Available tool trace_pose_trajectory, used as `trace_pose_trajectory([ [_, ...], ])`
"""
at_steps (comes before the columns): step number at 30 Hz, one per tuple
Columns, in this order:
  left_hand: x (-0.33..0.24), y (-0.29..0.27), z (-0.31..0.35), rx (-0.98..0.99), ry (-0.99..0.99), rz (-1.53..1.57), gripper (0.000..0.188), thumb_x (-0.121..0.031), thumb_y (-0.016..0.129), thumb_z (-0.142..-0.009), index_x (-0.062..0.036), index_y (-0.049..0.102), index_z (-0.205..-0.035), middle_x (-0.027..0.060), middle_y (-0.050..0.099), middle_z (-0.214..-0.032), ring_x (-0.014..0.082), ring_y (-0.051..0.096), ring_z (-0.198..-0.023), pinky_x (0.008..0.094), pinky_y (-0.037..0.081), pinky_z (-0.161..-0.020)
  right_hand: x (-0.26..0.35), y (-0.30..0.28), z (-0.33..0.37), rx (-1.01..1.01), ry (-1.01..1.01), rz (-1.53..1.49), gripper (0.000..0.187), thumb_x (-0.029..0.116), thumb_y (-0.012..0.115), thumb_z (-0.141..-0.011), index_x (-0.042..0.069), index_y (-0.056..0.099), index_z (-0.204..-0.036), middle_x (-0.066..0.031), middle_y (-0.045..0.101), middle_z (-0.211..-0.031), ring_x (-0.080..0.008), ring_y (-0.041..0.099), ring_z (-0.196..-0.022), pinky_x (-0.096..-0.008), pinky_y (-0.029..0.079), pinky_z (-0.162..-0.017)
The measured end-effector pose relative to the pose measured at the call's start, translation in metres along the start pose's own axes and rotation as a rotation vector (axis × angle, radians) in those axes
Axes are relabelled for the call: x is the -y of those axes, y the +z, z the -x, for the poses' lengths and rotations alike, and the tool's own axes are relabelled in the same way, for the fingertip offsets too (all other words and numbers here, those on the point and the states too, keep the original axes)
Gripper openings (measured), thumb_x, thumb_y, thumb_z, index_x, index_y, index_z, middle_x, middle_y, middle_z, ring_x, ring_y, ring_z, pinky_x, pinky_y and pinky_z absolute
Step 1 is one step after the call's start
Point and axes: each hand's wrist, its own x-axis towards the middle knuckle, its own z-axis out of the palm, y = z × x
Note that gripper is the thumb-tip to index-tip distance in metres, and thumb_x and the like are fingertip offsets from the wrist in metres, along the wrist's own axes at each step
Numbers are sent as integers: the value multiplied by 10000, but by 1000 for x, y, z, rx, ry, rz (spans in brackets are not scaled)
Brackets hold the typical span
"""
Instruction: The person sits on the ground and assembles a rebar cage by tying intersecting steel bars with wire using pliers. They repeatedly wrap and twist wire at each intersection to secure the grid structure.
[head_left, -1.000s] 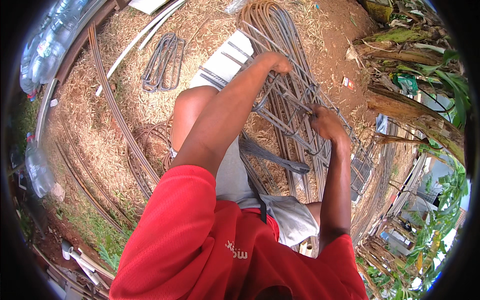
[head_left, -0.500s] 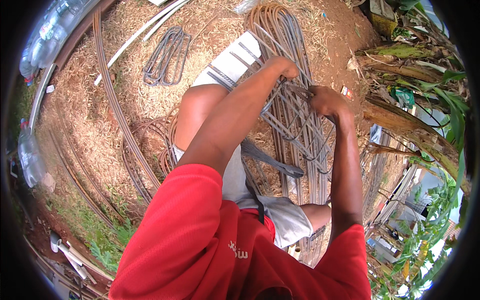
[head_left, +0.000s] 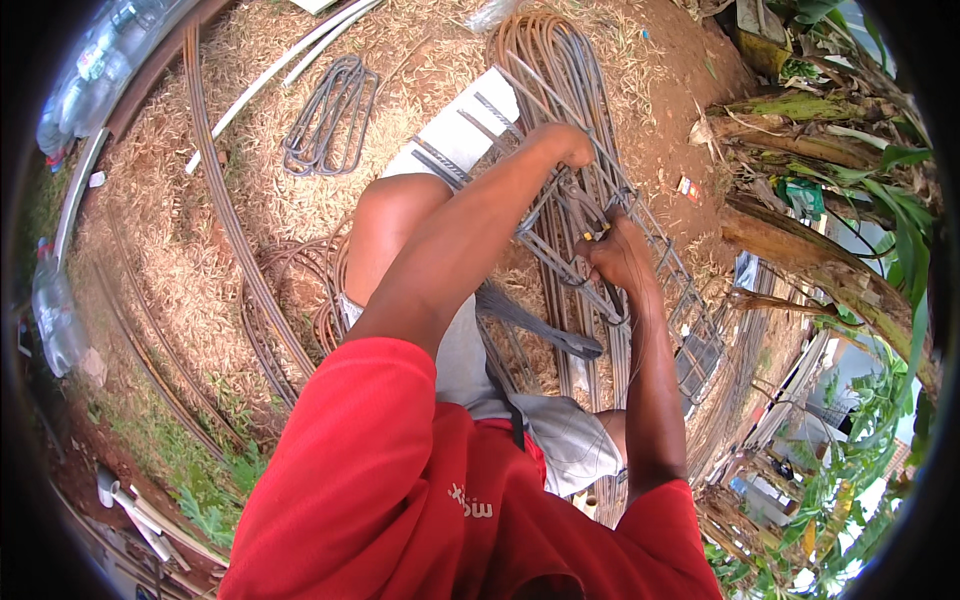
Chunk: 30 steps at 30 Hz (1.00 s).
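Note:
My left hand (head_left: 565, 147) is closed at the top of a steel rebar cage (head_left: 570, 272); what its fingers hold is hidden. Just below and right of it, my right hand (head_left: 622, 255) grips a pair of pincers (head_left: 580, 205), their jaws up among the bars near the left hand. Thin dark wires trail from the right hand along the forearm. Beneath the cage lies a long bundle of bent rebar (head_left: 550, 45). Ribbed bar ends rest over a white board (head_left: 450, 125) beside my knee.
Several bent steel stirrups (head_left: 330, 115) lie on straw-covered ground at the upper left. Long rods (head_left: 225, 190) and a rusty coil (head_left: 320, 295) lie left of my leg. A dark grey strap-like thing (head_left: 545, 325) is near my lap. Banana stems (head_left: 820, 265) border the right side.
My right hand has come down and left, its wrist turned, with the pincers now pointing more upward. My left hand has shifted only slightly. More of the cage's right side shows.

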Motion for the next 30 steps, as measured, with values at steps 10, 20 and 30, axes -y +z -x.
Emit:
trace_pose_trajectory([
  [10, 7, 15, -34, -49, -6, -37, 467, -232, 619, -858, -115, 793, -1276, 184, 736, -1355, 348, 714, -1253, 483, 558, -1017, 0, -35, -11, -161, -66, 315, 404, 301, 816, -835, 60, 788, -1158, -176, 783, -960, -381, 760, -842, -505, 615, -795],
  [20, 8, 12, -41, 8, 4, -90, 479, -262, 639, -867, -117, 783, -1301, 197, 712, -1401, 382, 694, -1281, 498, 547, -1046, -31, -57, -69, 278, -11, 242, 635, 536, 797, -958, -58, 740, -1176, -204, 767, -836, -265, 779, -755, -431, 605, -654],
  [30, 6, 10, -29, -37, -10, -64, 454, -222, 624, -837, -133, 812, -1241, 209, 736, -1335, 378, 720, -1226, 488, 566, -1011, 16, -83, -74, 521, 264, 141, 767, 680, 756, -932, -83, 745, -1004, -193, 736, -739, -259, 742, -611, -409, 615, -534],
])
